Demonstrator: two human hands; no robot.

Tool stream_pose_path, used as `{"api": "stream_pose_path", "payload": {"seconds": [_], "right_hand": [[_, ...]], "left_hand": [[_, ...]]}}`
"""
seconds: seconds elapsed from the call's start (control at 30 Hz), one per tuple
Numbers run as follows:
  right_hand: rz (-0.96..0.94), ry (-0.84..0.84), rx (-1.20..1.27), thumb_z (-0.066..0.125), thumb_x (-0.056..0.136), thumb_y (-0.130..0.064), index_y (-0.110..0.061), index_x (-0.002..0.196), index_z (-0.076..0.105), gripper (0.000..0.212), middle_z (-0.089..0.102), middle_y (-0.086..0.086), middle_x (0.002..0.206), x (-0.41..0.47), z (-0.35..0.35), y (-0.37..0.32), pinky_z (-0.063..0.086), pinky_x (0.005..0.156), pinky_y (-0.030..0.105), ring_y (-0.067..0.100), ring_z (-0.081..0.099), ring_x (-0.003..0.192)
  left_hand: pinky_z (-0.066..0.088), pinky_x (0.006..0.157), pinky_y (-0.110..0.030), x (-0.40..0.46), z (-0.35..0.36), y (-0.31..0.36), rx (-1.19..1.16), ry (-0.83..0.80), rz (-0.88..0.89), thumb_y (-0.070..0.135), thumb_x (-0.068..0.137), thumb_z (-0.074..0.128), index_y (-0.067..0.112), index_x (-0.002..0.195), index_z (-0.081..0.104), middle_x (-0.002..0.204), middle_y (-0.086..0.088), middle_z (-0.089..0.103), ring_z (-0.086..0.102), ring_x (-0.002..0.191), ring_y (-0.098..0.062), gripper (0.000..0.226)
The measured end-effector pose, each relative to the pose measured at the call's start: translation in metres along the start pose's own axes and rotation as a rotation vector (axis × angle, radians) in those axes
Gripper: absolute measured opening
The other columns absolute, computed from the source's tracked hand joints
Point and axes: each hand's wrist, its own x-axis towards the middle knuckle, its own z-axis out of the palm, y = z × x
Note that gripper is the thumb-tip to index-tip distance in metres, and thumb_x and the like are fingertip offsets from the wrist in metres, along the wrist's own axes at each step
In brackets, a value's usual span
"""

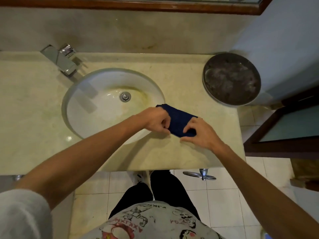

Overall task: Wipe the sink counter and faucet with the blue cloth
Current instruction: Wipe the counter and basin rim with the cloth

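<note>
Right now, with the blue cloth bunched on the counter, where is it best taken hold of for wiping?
Probably the cloth's near end, from the front edge of the counter. It lies folded beside the sink rim, and the left hand and right hand already pinch that end. A grasp from above over the folded middle would suit wiping.

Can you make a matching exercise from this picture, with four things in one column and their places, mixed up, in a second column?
Things:
1. blue cloth
2. faucet
3. round dark tray
4. drain

Places:
A. at the far left of the counter, behind the basin
B. at the bottom of the basin
C. at the counter's far right corner
D. on the counter, right of the basin, held between both hands

Pairs: 1-D, 2-A, 3-C, 4-B
</note>
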Motion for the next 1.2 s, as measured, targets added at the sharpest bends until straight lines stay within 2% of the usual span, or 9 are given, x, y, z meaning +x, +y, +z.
{"api": "stream_pose_path", "payload": {"seconds": [0.13, 0.23, 0.4, 0.57, 0.73, 0.83, 0.93, 1.03, 1.2], "right_hand": [[0.027, 0.243, -0.106, 0.083, 0.076, -0.048, -0.022, 0.126, 0.064, 0.059, 0.057, -0.005, 0.119, -0.006, 0.019, -0.016, 0.049, 0.086, 0.032, 0.015, 0.051, 0.109], [0.048, 0.120, -0.385, 0.080, 0.076, -0.054, -0.014, 0.146, 0.049, 0.086, 0.052, 0.009, 0.137, 0.010, 0.037, -0.033, 0.048, 0.097, 0.044, 0.029, 0.051, 0.120], [-0.046, 0.144, -0.646, 0.069, 0.086, -0.034, -0.002, 0.135, 0.054, 0.060, 0.061, 0.019, 0.121, 0.033, 0.060, -0.032, 0.054, 0.074, 0.047, 0.038, 0.061, 0.100], [-0.027, 0.170, -0.699, 0.077, 0.082, -0.024, -0.003, 0.107, 0.059, 0.037, 0.061, 0.014, 0.091, 0.062, 0.047, -0.032, 0.050, 0.048, 0.039, 0.032, 0.061, 0.070], [0.401, 0.113, -0.196, 0.067, 0.084, -0.031, -0.012, 0.105, 0.060, 0.029, 0.066, 0.009, 0.088, 0.098, 0.003, -0.051, 0.051, 0.066, 0.038, 0.032, 0.062, 0.077], [0.672, -0.065, 0.708, 0.059, 0.091, -0.021, -0.011, 0.103, 0.063, 0.015, 0.073, 0.012, 0.099, 0.097, -0.026, -0.059, 0.053, 0.077, 0.038, 0.026, 0.065, 0.090], [0.742, -0.143, 1.239, 0.054, 0.086, -0.018, -0.009, 0.107, 0.064, 0.025, 0.071, 0.010, 0.102, 0.083, -0.024, -0.069, 0.048, 0.088, 0.040, 0.026, 0.066, 0.094], [0.720, -0.126, 1.417, 0.061, 0.092, -0.027, -0.009, 0.119, 0.066, 0.033, 0.071, 0.010, 0.115, 0.085, -0.011, -0.085, 0.052, 0.091, 0.040, 0.026, 0.069, 0.101], [0.753, -0.110, 1.208, 0.074, 0.086, -0.055, -0.018, 0.123, 0.069, 0.053, 0.077, 0.004, 0.115, 0.125, 0.002, -0.112, 0.058, 0.088, 0.039, 0.022, 0.073, 0.106]], "left_hand": [[0.050, 0.067, -0.030, -0.054, 0.028, -0.023, -0.252, 0.333, -0.197, 0.044, 0.092, 0.062, 0.028, 0.084, 0.072, 0.080, 0.014, 0.069, 0.058, 0.070, 0.000, 0.021], [0.046, 0.068, -0.029, -0.087, 0.046, -0.054, -0.307, 0.524, -0.388, 0.040, 0.096, 0.057, 0.028, 0.089, 0.070, 0.088, 0.014, 0.069, 0.058, 0.075, 0.001, 0.020], [0.051, 0.075, -0.035, -0.120, 0.083, -0.103, -0.281, 0.601, -0.652, 0.045, 0.096, 0.051, 0.026, 0.088, 0.066, 0.094, 0.012, 0.066, 0.061, 0.079, -0.013, 0.025], [0.047, 0.073, -0.033, -0.135, 0.110, -0.121, -0.359, 0.653, -0.720, 0.043, 0.099, 0.048, 0.020, 0.096, 0.066, 0.098, 0.008, 0.062, 0.061, 0.083, -0.016, 0.029], [0.042, 0.071, -0.031, -0.135, 0.110, -0.121, -0.470, 0.761, -0.790, 0.039, 0.099, 0.048, 0.021, 0.088, 0.062, 0.093, 0.010, 0.061, 0.059, 0.079, -0.017, 0.025], [0.041, 0.071, -0.030, -0.135, 0.106, -0.120, -0.484, 0.775, -0.831, 0.037, 0.100, 0.047, 0.020, 0.086, 0.061, 0.090, 0.008, 0.061, 0.059, 0.077, -0.019, 0.026], [0.042, 0.073, -0.031, -0.134, 0.105, -0.119, -0.470, 0.741, -0.843, 0.040, 0.100, 0.047, 0.021, 0.084, 0.060, 0.090, 0.008, 0.062, 0.059, 0.078, -0.020, 0.028], [0.043, 0.073, -0.031, -0.135, 0.106, -0.120, -0.473, 0.727, -0.854, 0.042, 0.099, 0.047, 0.024, 0.083, 0.058, 0.090, 0.009, 0.061, 0.059, 0.077, -0.020, 0.027], [0.044, 0.073, -0.031, -0.133, 0.104, -0.119, -0.427, 0.692, -0.863, 0.046, 0.099, 0.044, 0.027, 0.084, 0.056, 0.092, 0.010, 0.062, 0.060, 0.076, -0.020, 0.027]]}}
